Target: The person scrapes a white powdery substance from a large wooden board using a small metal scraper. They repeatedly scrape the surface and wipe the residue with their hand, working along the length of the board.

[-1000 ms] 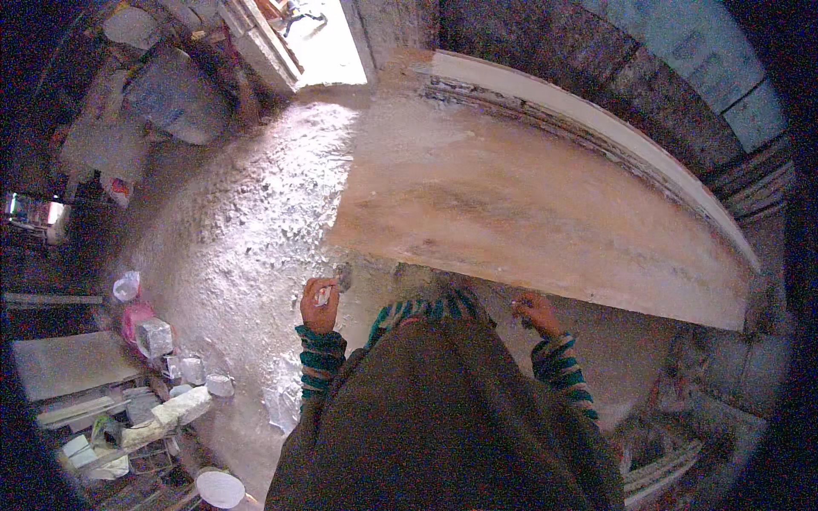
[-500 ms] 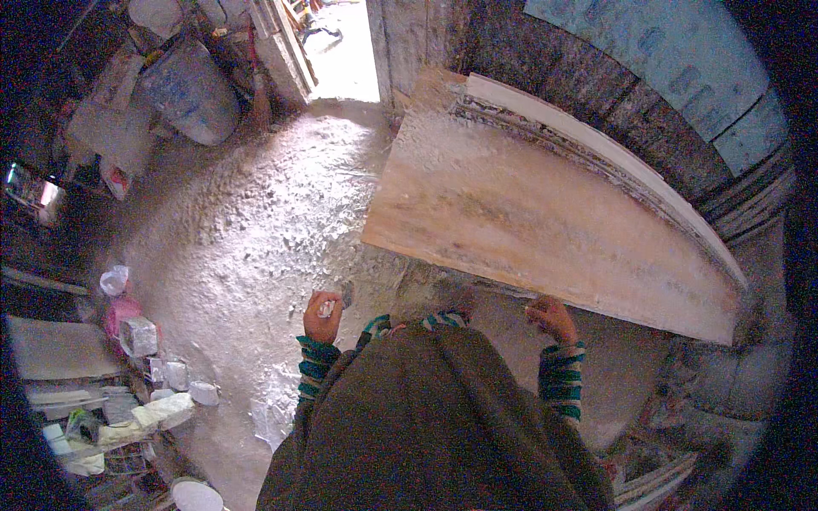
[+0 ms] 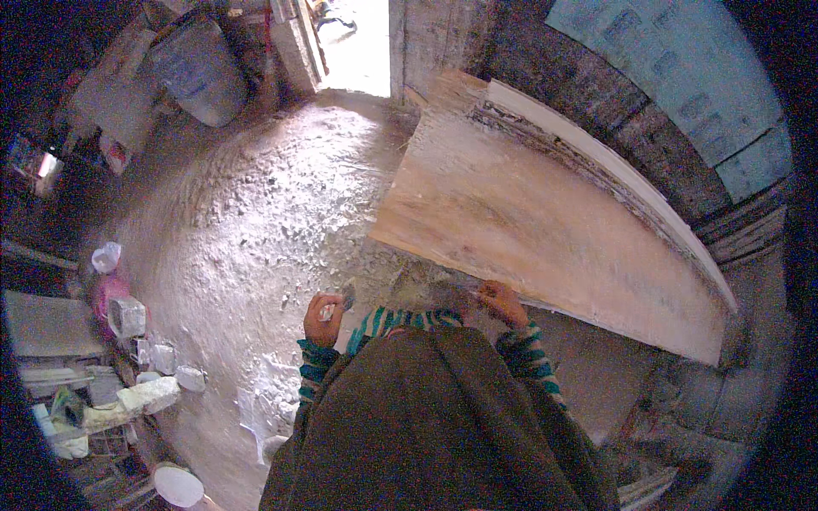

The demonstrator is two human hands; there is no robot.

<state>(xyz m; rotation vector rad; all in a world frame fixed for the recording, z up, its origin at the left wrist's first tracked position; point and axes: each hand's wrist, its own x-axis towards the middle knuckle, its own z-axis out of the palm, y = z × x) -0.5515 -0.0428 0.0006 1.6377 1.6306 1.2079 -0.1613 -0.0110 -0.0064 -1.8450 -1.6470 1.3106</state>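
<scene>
My left hand (image 3: 323, 320) is closed around a small tool with a white part in the fist and a dark flat end (image 3: 348, 295) sticking out past the fingers. A large flat wooden board (image 3: 545, 230), pale brown and dusty, lies to the right. Close to its near edge is my right hand (image 3: 502, 304), fingers curled together. Whatever those fingers hold, if anything, is too blurred to name, and I cannot tell whether they touch the board. Green-and-white striped sleeves cover both wrists, and a dark garment hides what is beneath me.
Rough, dusty ground (image 3: 264, 230) spreads ahead toward a bright doorway (image 3: 356, 47). A large bluish barrel (image 3: 203, 72) stands at far left. White blocks (image 3: 149, 394) and a pink bag (image 3: 109, 294) sit along the left. A long pale plank (image 3: 613, 170) lines the board's far edge.
My right hand has moved left along the board's near edge. The left hand stays nearly in place, still closed on the small tool. The view has shifted slightly.
</scene>
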